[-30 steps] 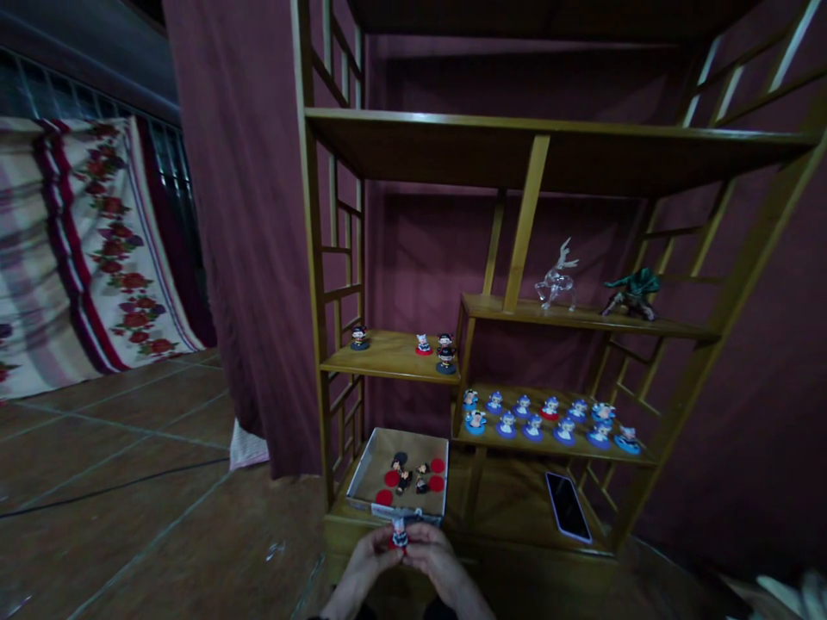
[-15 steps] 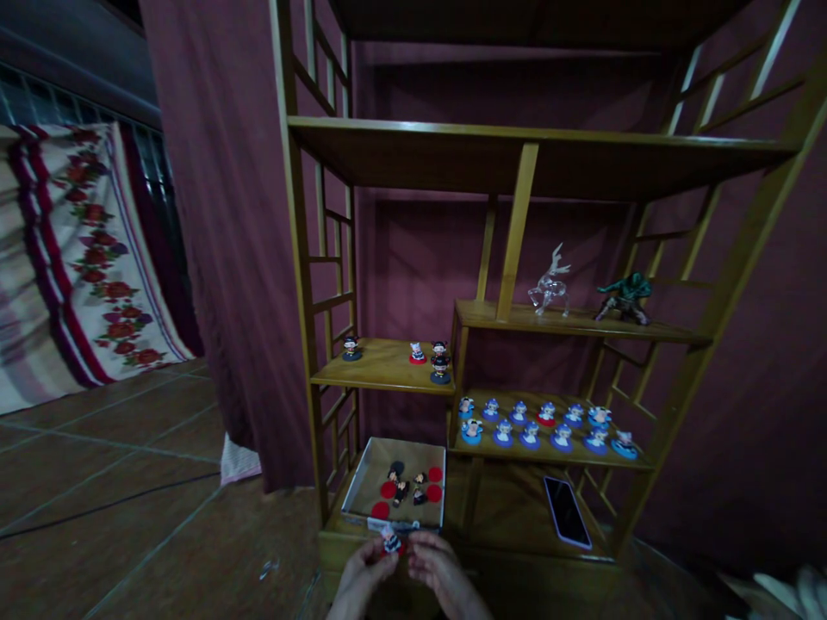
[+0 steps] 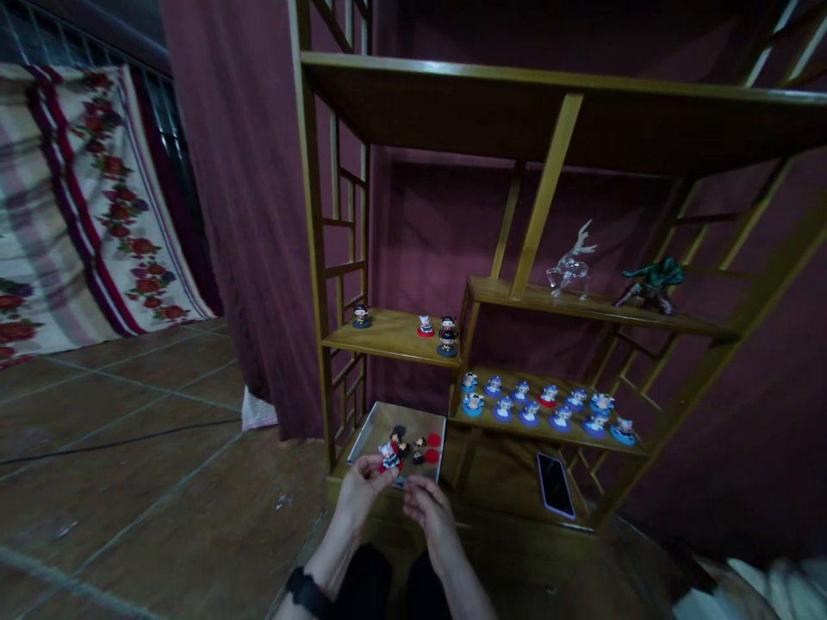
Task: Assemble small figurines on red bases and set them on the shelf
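My left hand [image 3: 363, 491] pinches a small figurine [image 3: 389, 455] with a white head and a red round base, holding it upright over the front of a shallow box [image 3: 367, 428]. Beside it, my right hand [image 3: 428, 506] has loosely bent fingers, slightly apart, with nothing visible in them; it does not touch the figurine. Inside the box lie several dark-haired figurines [image 3: 419, 456] and loose red discs [image 3: 432, 440], plus a dark disc [image 3: 399, 430]. The held figurine and my left fingers hide part of the box's contents.
A wooden shelf unit [image 3: 388, 344] bears several dark-haired figurines [image 3: 447, 343] and a white-headed one [image 3: 425, 325]. Rows of blue-based figurines [image 3: 562, 419] stand right. Higher are a clear deer [image 3: 571, 263] and a green figure [image 3: 654, 282]. A phone [image 3: 556, 485] lies low right.
My view has tilted down and the shelves appear higher. My left hand has raised the figurine over the box's front; my right hand is now lower than it and a little apart.
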`<state>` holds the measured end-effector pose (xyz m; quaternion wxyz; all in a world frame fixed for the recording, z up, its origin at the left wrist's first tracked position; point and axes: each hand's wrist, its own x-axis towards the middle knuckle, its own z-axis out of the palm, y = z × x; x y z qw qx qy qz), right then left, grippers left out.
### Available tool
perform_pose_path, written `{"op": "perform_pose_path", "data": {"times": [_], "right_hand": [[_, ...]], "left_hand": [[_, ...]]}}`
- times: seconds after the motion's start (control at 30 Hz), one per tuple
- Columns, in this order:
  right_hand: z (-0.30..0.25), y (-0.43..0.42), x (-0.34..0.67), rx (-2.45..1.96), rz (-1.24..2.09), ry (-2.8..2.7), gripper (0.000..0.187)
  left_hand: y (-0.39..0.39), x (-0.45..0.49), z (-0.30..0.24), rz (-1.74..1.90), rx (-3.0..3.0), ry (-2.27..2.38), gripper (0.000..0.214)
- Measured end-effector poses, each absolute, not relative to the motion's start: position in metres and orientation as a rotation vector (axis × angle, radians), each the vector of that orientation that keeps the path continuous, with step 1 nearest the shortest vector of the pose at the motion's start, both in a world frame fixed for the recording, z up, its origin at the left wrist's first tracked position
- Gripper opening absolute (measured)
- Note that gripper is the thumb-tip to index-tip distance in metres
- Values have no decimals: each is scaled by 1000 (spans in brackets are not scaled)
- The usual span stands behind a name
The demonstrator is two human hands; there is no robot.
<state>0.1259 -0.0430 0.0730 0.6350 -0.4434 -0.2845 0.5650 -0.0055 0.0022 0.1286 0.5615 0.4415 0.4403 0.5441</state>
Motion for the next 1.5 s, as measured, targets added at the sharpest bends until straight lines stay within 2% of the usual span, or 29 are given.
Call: {"op": "perform_pose_path", "data": {"times": [0.23, 0.4, 0.67, 0.83, 1.23, 1.4, 1.5], "right_hand": [[133, -53, 116, -883, 1236, -820, 38], [154, -60, 107, -905, 1114, -948, 33], [189, -65, 98, -978, 915, -1151, 27], [194, -65, 96, -1027, 800, -1235, 27], [193, -63, 94, -924, 1167, -1052, 37], [189, -62, 98, -873, 1277, -883, 34], [187, -63, 101, -852, 1335, -806, 29]], "left_hand": [[-28, 0, 162, 1272, 1202, 973, 38], [-40, -6, 184, 1260, 1181, 895, 36], [-40, -26, 201, 1126, 826, 678, 39], [-44, -32, 208, 1181, 865, 702, 40], [-47, -25, 214, 1323, 1199, 862, 39], [-45, -25, 207, 1400, 1632, 1071, 31], [-50, -24, 210, 1326, 2014, 1188, 25]]}}
